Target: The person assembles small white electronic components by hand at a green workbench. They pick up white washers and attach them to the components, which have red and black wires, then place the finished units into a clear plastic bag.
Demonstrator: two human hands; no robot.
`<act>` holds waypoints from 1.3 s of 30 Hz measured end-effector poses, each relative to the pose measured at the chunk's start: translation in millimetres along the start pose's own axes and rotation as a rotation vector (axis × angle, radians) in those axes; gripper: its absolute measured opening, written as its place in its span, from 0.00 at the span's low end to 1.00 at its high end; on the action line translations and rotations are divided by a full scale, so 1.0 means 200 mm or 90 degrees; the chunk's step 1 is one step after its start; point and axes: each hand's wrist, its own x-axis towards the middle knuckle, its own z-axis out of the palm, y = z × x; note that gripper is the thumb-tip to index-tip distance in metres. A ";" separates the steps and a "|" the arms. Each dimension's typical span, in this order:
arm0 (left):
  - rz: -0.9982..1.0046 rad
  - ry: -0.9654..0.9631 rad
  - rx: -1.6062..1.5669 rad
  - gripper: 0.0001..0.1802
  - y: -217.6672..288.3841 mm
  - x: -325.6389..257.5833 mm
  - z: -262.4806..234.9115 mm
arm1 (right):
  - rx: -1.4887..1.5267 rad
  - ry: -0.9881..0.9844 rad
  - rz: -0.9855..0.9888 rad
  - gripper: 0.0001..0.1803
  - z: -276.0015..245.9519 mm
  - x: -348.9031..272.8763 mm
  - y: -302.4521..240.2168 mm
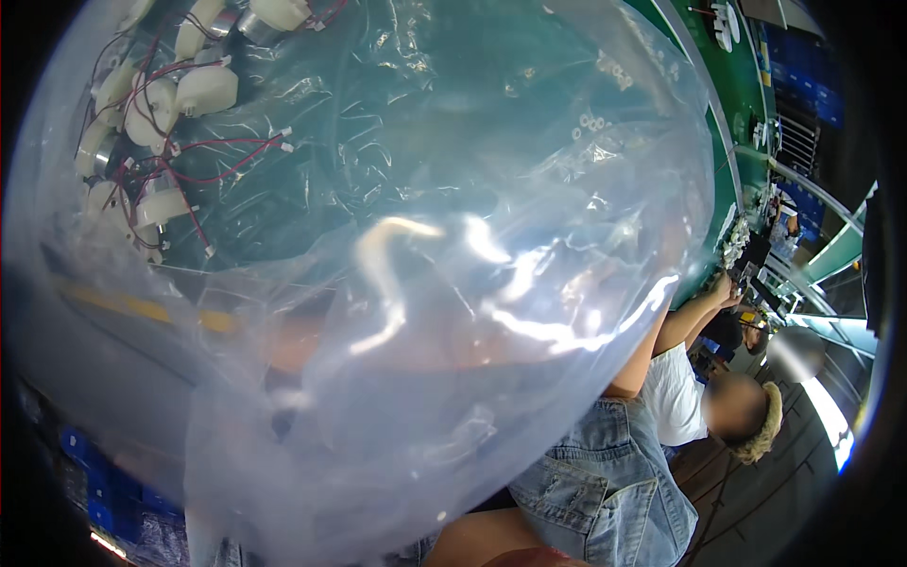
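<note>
A large clear plastic bag (pixel 406 425) fills most of the head view, creased and shining under the lights. Through its film, several white round motors (pixel 151 109) with red and dark wires and small white plugs show at the upper left. A bare arm (pixel 638 369) runs behind the bag's right edge. It appears to continue as a blurred skin-toned band (pixel 293 345) under the film. This may be my right arm, but its fingers are smeared and hidden, so its grip on the bag cannot be told. My left hand does not show.
Beneath the bag is a green work surface (pixel 453 104) with small white rings (pixel 590 123). To the right, a person in a white shirt (pixel 675 397) works at the bench. Denim clothing (pixel 605 482) is close by. Blue crates (pixel 109 491) stand at the lower left.
</note>
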 end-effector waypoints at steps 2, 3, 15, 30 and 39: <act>0.003 0.004 -0.004 0.13 0.00 0.00 0.00 | -0.008 0.005 0.005 0.12 0.00 0.00 0.00; 0.006 0.005 -0.007 0.14 0.00 0.00 0.00 | -0.008 0.009 0.009 0.12 0.00 0.00 -0.01; 0.011 -0.002 0.007 0.15 0.01 -0.02 -0.03 | 0.009 -0.007 -0.008 0.10 0.03 0.01 -0.06; -0.001 0.016 0.047 0.13 0.01 -0.02 0.00 | -0.407 -0.071 0.004 0.23 0.10 0.08 -0.29; -0.008 0.008 0.003 0.11 -0.01 -0.04 -0.02 | -0.482 -0.088 0.092 0.37 0.16 0.09 -0.34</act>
